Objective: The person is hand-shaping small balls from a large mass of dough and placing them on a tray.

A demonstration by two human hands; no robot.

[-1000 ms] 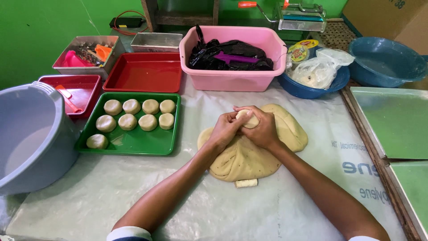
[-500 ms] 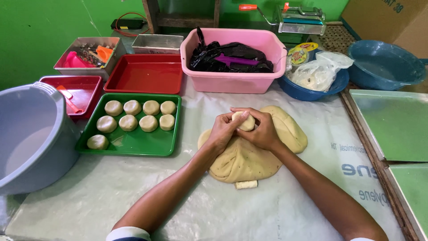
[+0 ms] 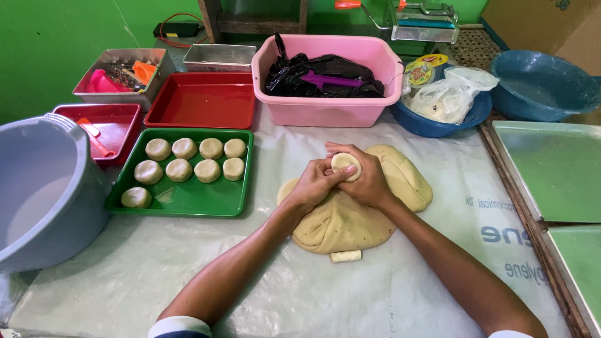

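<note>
Both hands, left hand (image 3: 315,184) and right hand (image 3: 366,181), cup (apparently pressing) a dough ball (image 3: 345,164).

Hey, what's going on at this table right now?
A person is shaping a small dough ball between the left hand and right hand, above a big dough mass on the plastic-covered table. Nine formed rounds sit on the green tray to the left.
</note>
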